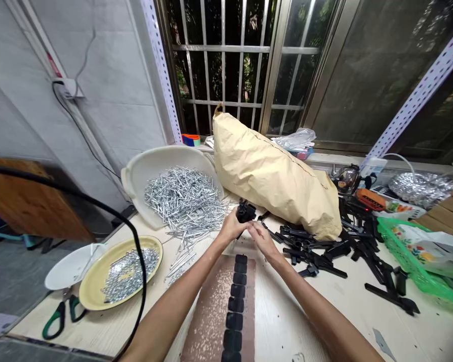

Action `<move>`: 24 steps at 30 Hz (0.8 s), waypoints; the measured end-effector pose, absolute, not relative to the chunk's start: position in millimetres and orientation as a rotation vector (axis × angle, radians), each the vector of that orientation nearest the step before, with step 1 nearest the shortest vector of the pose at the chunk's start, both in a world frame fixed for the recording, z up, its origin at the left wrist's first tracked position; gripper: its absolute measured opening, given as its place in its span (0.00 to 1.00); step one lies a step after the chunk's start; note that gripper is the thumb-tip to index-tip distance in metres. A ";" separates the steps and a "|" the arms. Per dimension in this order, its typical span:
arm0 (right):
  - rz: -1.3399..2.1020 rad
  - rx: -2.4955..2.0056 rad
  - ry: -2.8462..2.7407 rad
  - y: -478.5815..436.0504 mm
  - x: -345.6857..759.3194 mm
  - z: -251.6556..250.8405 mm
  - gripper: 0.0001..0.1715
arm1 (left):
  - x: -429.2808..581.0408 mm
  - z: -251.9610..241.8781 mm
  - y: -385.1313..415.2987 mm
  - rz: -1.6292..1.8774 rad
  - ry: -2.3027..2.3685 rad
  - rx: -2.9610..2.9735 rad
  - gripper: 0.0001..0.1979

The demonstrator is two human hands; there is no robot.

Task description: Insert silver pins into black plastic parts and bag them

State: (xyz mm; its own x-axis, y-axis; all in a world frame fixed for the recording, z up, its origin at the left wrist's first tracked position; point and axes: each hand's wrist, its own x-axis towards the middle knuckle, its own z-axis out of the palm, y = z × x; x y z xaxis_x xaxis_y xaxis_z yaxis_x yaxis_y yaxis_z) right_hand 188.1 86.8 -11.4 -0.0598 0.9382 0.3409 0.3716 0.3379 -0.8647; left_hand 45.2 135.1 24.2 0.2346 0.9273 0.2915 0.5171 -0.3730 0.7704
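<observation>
My left hand (pixel 230 227) is closed around a black plastic part (pixel 245 211), held up over the worktable. Against the lower edge of that part, the fingers of my right hand (pixel 262 239) are pinched together; whatever sits between them is hidden. Below my hands lies a brown board (pixel 207 317) with a row of black square pads (pixel 234 321) along its right side. Loose metal pins (pixel 186 196) spill from a tilted white basin (pixel 139 166) to the left. Many black plastic parts (pixel 313 251) lie heaped to the right of my right hand.
A large paper sack (pixel 275 171) lies behind my hands. At left are a yellow dish (pixel 83 291) of small metal pieces, a white plate (pixel 60 266) and green-handled scissors (pixel 58 319). A black cable (pixel 138 241) crosses the left foreground. A green basket (pixel 403 261) stands right.
</observation>
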 end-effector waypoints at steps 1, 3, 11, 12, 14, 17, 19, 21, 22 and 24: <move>0.648 -1.277 -1.595 87.7 201.0 -21.9 0.30 | 49.8 15.6 136.1 0.966 1.324 2.056 0.24; 0.477 -1.403 -1.665 88.4 224.9 -42.4 0.31 | 55.2 -1.0 135.0 0.884 1.310 2.146 0.26; -0.272 -1.832 -2.191 100.0 255.5 -80.3 0.34 | 49.2 -40.0 134.8 0.619 1.231 2.432 0.41; -0.261 -1.836 -2.192 101.6 254.4 -80.2 0.34 | 48.1 -41.0 136.9 0.596 1.219 2.458 0.42; -0.199 -1.805 -2.177 102.6 252.9 -76.8 0.33 | 45.4 -40.4 140.7 0.560 1.193 2.503 0.40; -0.069 -1.645 -2.045 96.2 253.7 -61.6 0.29 | 40.3 -31.0 140.9 0.502 1.186 2.570 0.38; 0.024 -1.519 -1.840 86.5 253.5 -44.9 0.27 | 38.5 -17.3 133.3 0.478 1.206 2.628 0.38; 0.198 -1.445 -1.595 73.8 249.3 -26.4 0.25 | 41.1 1.3 116.7 0.542 1.212 2.696 0.37; 0.351 -1.427 -1.496 67.0 245.2 -18.0 0.25 | 44.4 11.2 105.3 0.615 1.187 2.735 0.38; 0.765 -1.364 -1.373 53.9 233.8 -5.0 0.26 | 54.2 29.2 78.3 0.746 1.096 2.817 0.36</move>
State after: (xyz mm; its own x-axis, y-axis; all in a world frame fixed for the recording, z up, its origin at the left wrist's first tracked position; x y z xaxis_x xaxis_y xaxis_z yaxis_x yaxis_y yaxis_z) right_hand 233.8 53.9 -5.0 0.1506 0.9645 0.2171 0.3225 0.1596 -0.9330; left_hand 54.2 78.3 29.2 0.6374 0.6436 0.4236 0.6303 -0.7518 0.1937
